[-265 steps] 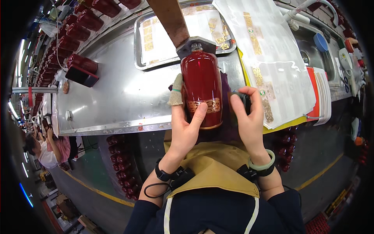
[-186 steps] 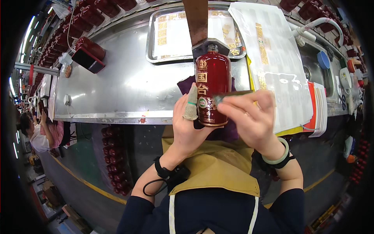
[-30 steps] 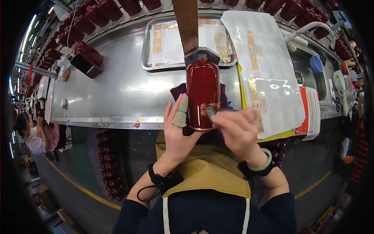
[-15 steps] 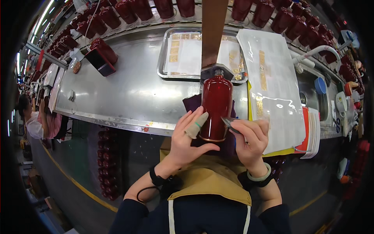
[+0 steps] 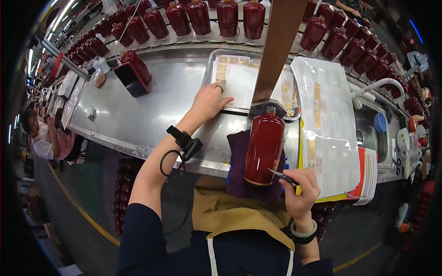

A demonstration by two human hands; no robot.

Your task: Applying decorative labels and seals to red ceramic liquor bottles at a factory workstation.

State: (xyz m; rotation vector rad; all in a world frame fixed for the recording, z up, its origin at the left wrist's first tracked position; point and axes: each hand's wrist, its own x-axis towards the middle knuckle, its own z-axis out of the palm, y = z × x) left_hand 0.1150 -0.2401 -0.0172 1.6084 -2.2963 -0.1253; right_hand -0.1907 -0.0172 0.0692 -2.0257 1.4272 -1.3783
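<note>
My left hand (image 5: 211, 101) reaches over the left edge of a metal tray (image 5: 208, 69), thumb stretched apart and a pale finger cot on one finger. Its fingertips are at the white sheet (image 5: 241, 79) and gold decals (image 5: 222, 67) in the tray. In my right hand (image 5: 301, 191) is a pair of dark, pointed tweezers (image 5: 284, 176), the tip close to the lower right of a dark red glass bottle (image 5: 265, 147). That bottle lies on a purple cloth (image 5: 237, 156), its neck toward a dark holder (image 5: 266, 108) below a brown upright post (image 5: 281, 46).
Plastic-covered sheets with gold decals (image 5: 317, 106) lie to the right, before a sink (image 5: 382, 152) with a white faucet (image 5: 377, 85). Rows of red bottles (image 5: 228, 18) line the back. A phone (image 5: 132, 79) leans on a bottle at left. Another person (image 5: 43, 138) sits far left.
My left hand has left the bottle and moved forward and left to the tray. My right hand still holds the tweezers by the bottle's lower right. The whole view has shifted slightly.
</note>
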